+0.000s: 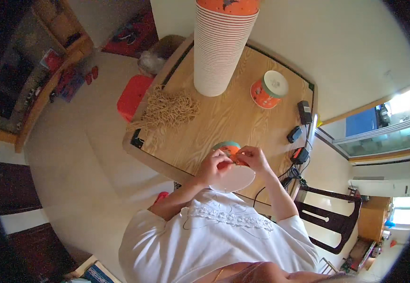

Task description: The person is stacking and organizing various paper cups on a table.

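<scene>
An orange paper bucket [227, 147] with a green band lies tilted at the table's near edge, its white open mouth [237, 180] turned toward me. My left hand [214, 166] is closed at the bucket's upper rim, thumb and fingers pinched on it. Close beside it, my right hand [254, 159] pinches at the same rim from the other side. Whatever small thing may sit between the right fingertips is hidden. A heap of tan cords [169, 109] lies at the table's left side. Beyond my hands rises a tall stack of nested paper buckets [221, 54].
Another orange bucket [265, 94] stands upside down at the back right of the wood-grain table [214, 125]. Black power adapters [300, 155] and tangled cables [290, 175] run along the right edge. A dark wooden chair [330, 217] stands right; a red bin [134, 98] is left.
</scene>
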